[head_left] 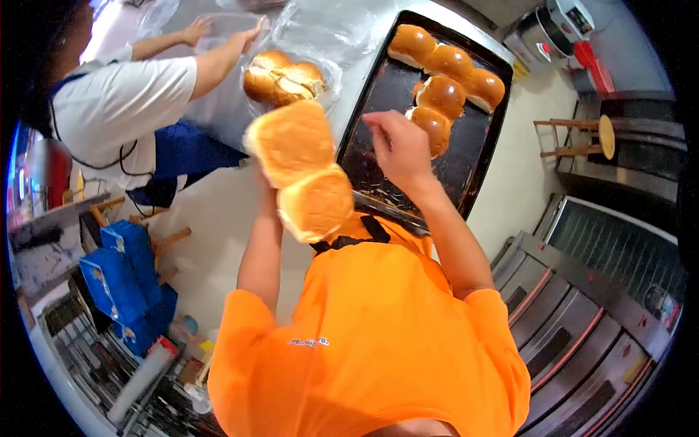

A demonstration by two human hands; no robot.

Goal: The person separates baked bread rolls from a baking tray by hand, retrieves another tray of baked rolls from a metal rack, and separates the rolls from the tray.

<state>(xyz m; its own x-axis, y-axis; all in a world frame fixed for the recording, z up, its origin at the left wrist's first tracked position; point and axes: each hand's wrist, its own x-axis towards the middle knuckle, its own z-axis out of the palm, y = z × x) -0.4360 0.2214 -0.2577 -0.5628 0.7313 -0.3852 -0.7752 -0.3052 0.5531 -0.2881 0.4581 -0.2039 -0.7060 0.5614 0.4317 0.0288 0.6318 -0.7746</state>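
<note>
Two joined buns (pixel 298 146), their pale cut or torn side facing up, are held by my left hand (pixel 267 180). Most of that hand is hidden beneath the bread. Loosely curled, my right hand (pixel 403 149) hovers over the dark baking tray (pixel 371 156), with its thumb and fingers apart and nothing visible in them. Several glossy brown buns (pixel 442 96) sit joined in the tray, just right of my right hand. Beyond the held bread, more buns (pixel 284 77) lie in clear plastic packaging on the metal table (pixel 349 76).
At the left, a co-worker in a white shirt (pixel 124 109) reaches over clear plastic (pixel 226 33) on the table. Blue crates (pixel 120 269) stand on the lower left. A stool (pixel 606 137) and oven-like equipment (pixel 568 320) are on the right.
</note>
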